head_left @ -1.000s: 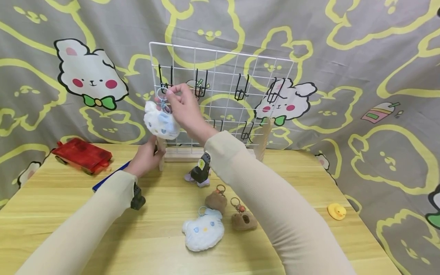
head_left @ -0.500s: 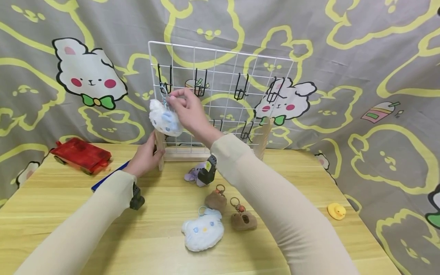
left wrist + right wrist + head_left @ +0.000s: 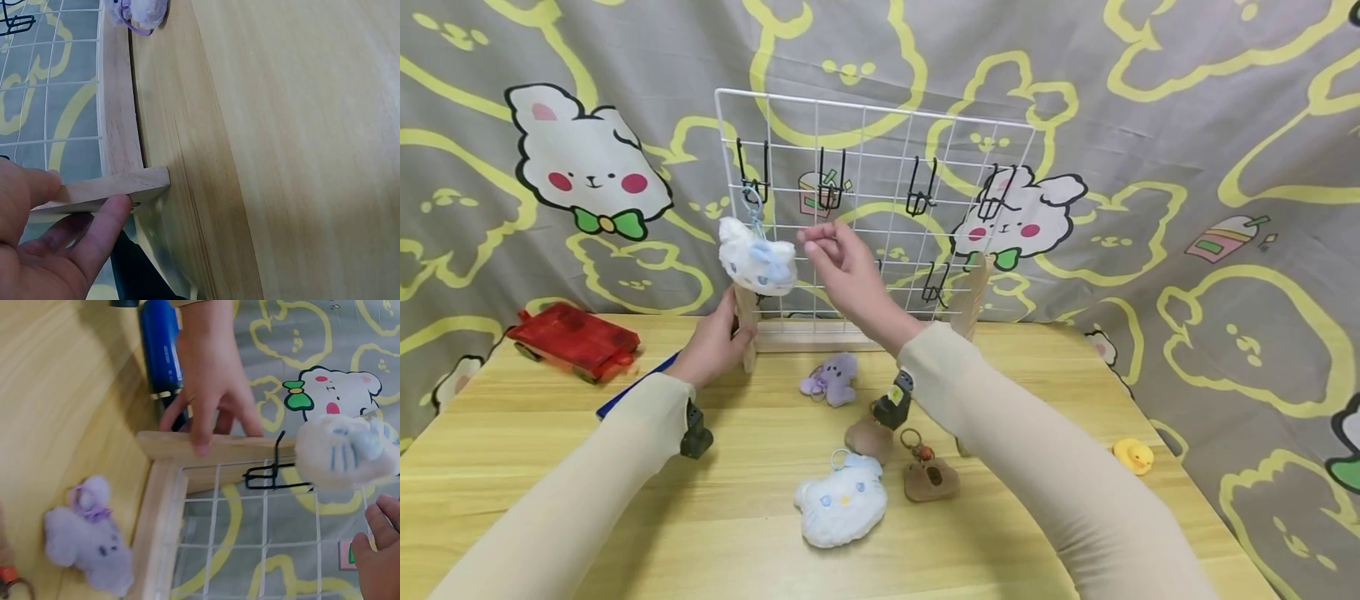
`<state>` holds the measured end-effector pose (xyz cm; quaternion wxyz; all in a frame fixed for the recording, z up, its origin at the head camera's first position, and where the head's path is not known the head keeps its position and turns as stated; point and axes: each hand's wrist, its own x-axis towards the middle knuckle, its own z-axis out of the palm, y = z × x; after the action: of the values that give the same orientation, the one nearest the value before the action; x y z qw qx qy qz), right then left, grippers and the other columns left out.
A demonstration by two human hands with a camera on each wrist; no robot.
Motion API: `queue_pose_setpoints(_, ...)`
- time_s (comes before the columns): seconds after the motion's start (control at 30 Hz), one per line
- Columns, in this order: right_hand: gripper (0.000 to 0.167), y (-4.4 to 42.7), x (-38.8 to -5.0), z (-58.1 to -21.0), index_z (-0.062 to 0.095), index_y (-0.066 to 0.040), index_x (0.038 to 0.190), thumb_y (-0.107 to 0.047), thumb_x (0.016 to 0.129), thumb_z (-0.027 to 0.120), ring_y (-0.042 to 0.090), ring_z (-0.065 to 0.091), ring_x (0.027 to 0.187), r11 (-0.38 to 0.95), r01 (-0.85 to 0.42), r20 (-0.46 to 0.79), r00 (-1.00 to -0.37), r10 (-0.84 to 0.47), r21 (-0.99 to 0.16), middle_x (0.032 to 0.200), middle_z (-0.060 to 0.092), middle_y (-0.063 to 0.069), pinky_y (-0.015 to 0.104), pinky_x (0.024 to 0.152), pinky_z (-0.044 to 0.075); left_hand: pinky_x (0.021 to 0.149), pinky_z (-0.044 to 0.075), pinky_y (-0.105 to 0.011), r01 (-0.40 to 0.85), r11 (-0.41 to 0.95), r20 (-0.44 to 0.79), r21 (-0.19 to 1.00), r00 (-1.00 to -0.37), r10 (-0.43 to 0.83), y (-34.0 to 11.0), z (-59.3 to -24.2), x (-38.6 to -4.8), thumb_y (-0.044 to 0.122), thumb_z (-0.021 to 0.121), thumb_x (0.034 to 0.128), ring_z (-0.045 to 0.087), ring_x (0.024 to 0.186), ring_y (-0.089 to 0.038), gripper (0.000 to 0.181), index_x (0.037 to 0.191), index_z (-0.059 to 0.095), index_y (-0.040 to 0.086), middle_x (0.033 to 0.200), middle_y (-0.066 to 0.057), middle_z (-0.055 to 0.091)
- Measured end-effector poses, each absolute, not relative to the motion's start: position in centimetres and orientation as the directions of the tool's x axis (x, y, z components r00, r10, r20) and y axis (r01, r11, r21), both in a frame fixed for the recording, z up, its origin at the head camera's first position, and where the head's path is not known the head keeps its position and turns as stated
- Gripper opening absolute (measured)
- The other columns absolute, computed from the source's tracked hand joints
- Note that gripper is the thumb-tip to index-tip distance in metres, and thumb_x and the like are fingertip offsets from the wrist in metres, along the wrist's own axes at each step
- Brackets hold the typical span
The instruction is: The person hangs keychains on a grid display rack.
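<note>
Two hands are working at a rack [image 3: 812, 337] of white wire grid in a wooden frame. The left hand [image 3: 707, 346] is grasping the frame's left post [image 3: 119, 186], thumb and fingers bearing on opposite faces. The right hand [image 3: 850, 271] is released; its loosely bent fingers are pointing toward the white plush toy [image 3: 760, 265], just beside it with a visible gap. That toy is hanging by its blue ring [image 3: 744, 200] from the upper left hook [image 3: 765, 167]. On the table [image 3: 737, 533], a purple toy [image 3: 837, 379] is lying in front of the rack. Nearer the person, two brown toys [image 3: 931, 482] are lying close to a second white toy [image 3: 844, 504]; the right wrist camera [image 3: 893, 402] is partly covering the rear one. A red cart [image 3: 576, 340] is standing at far left, and a yellow duck [image 3: 1132, 457] is sitting at far right.
</note>
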<state>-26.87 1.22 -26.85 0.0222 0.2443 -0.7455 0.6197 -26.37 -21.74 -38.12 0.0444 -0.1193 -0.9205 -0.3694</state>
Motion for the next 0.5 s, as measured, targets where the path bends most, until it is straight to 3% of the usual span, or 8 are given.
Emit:
queue_pose_setpoints(0.33, 0.031, 6.5, -24.2, -31.4, 0.055, -0.001, 0.135, -0.018, 0.109, 0.053, 0.028, 0.06, 0.14, 0.289, -0.345, 0.165, -0.849, -0.503, -0.893, 0.145, 0.064, 0.016, 0.037, 0.12, 0.046, 0.099, 0.057, -0.062, 0.267, 0.691, 0.182, 0.672, -0.964, 0.195, -21.5, -38.7, -26.6, 0.008, 0.049, 0.107, 0.059, 0.128, -0.057, 0.078, 0.166, 0.0, -0.003, 0.15, -0.045, 0.045)
queue_pose_setpoints(0.5, 0.029, 7.9, -22.1, -34.3, 0.059, 0.001, 0.132, -0.014, 0.106, 0.058, 0.029, 0.07, 0.119, 0.412, -0.385, 0.046, -0.774, -0.631, -0.826, 0.128, 0.071, 0.017, 0.029, 0.103, 0.058, 0.103, 0.054, -0.063, 0.276, 0.684, 0.199, 0.676, -0.961, 0.192, -21.9, -38.5, -26.3, 0.006, 0.049, 0.1066, 0.056, 0.131, -0.057, 0.077, 0.166, 0.0, -0.002, 0.153, -0.044, 0.041)
